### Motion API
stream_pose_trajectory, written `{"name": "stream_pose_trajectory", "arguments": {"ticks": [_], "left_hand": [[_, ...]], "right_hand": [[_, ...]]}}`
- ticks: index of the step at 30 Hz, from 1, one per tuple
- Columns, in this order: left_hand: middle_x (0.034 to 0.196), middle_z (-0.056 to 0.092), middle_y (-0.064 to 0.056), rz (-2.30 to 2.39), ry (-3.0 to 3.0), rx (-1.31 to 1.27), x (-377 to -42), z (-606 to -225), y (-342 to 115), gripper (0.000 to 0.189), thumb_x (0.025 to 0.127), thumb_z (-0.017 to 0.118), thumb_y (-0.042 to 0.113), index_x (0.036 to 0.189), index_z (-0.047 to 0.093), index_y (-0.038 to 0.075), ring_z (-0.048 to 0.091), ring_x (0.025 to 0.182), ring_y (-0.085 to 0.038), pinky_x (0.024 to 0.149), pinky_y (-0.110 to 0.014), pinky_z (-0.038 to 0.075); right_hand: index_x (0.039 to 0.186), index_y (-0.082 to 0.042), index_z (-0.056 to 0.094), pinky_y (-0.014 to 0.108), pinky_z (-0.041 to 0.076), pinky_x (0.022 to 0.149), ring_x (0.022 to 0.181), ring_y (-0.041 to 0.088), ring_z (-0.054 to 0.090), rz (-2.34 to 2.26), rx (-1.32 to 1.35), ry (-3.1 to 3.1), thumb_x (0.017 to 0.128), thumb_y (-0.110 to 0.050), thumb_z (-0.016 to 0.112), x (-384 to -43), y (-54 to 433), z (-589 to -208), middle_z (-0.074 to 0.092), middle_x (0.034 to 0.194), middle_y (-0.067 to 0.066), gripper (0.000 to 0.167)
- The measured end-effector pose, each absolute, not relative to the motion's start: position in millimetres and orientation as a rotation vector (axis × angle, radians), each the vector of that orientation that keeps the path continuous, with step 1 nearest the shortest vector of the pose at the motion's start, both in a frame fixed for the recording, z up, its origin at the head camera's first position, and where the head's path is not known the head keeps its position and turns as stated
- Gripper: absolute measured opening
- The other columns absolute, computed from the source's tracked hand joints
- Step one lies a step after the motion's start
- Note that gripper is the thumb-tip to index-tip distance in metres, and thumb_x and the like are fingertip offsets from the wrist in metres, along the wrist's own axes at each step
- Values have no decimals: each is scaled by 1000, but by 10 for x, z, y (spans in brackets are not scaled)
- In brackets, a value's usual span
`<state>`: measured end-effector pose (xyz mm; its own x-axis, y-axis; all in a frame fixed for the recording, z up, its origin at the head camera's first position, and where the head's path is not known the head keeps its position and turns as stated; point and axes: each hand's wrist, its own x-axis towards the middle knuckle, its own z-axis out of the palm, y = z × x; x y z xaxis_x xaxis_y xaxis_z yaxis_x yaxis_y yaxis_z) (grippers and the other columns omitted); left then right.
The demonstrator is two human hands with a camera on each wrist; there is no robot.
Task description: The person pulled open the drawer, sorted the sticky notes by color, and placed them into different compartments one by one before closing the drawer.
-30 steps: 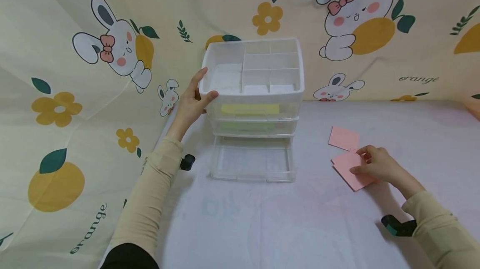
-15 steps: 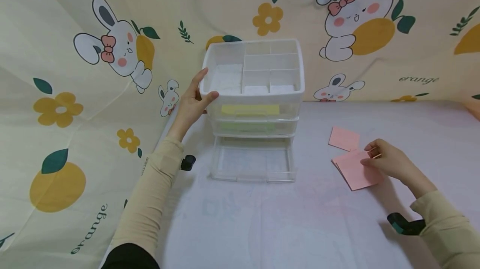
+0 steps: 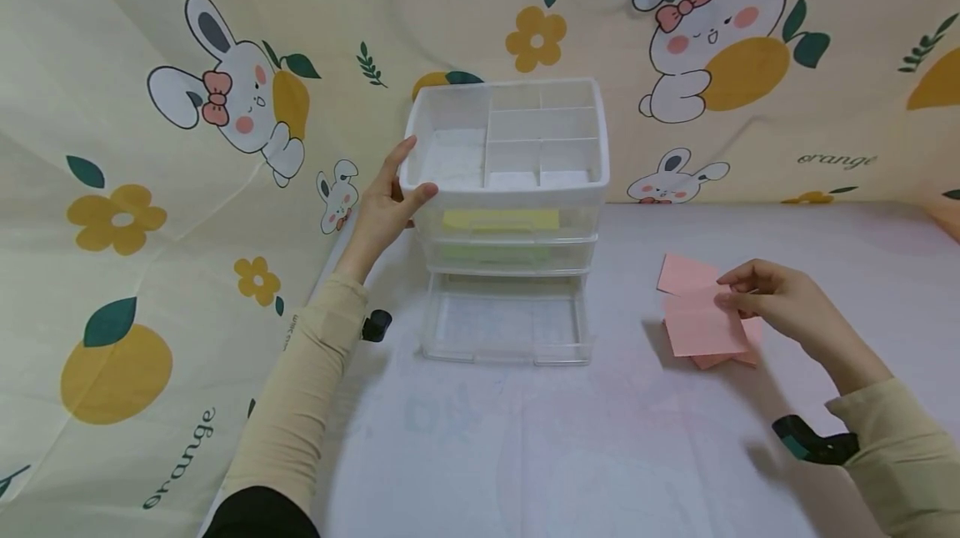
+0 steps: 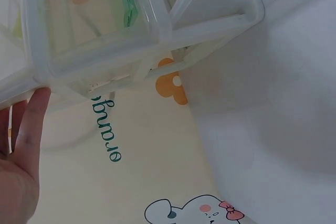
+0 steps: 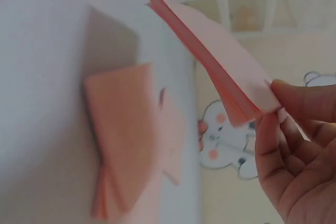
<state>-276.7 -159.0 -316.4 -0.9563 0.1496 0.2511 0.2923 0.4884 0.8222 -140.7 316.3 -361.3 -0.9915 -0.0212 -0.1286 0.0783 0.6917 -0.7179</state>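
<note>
My left hand (image 3: pixel 378 208) grips the upper left corner of a white plastic drawer organizer (image 3: pixel 510 198), thumb on the front rim. The organizer's transparent bottom drawer (image 3: pixel 506 352) is pulled out toward me. To the right, my right hand (image 3: pixel 787 304) pinches a pink sticky note pad (image 3: pixel 701 329) at one corner between thumb and fingers. In the right wrist view the held pad (image 5: pixel 220 51) is tilted and raised, its layered sheets fanning slightly at the edge. Below it on the table lie more pink pads (image 5: pixel 123 129), partly overlapped by the held one in the head view.
The organizer's upper drawers show something yellow (image 3: pixel 500 218) and something green (image 3: pixel 495 253) through their fronts. Its top tray has several divided compartments (image 3: pixel 551 123). A rabbit-and-orange patterned cloth (image 3: pixel 465 29) stands behind and left of the white table (image 3: pixel 465 446).
My right hand first slid back to the right over the pink pads, then rose with one pad in its pinch, turning it. The left hand and organizer have stayed in place.
</note>
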Motion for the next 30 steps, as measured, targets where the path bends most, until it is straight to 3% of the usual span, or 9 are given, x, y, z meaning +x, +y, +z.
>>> {"name": "stream_pose_trajectory", "arguments": {"ticks": [10,20,30], "left_hand": [[84,42,-5,-1471,-2571,-392,-2782,-3186,-1589,76,68,57,70,135,22,61,45,77,-17,61,-26,52],[82,41,-4,-1492,-2568,-379,-2755,-3168,-1595,76,69,58,69,136,23,60,44,75,-16,61,-26,51],[79,40,-4,-1475,-2548,-411,-2772,-3184,-1596,75,68,57,71,134,22,62,43,70,-17,59,-27,52]], "right_hand": [[106,-14,61,18,49,68,75,4,63,-1488,46,2685,87,-35,64,-1374,2822,-3390,67,80,-19,28],[96,-14,67,18,53,69,73,3,66,-1936,-77,2525,85,-17,68,-1481,2328,-3340,69,82,-16,12],[93,-12,67,19,52,71,73,3,67,-1988,-174,2449,83,-17,71,-1672,1812,-3495,69,78,-19,12]]}}
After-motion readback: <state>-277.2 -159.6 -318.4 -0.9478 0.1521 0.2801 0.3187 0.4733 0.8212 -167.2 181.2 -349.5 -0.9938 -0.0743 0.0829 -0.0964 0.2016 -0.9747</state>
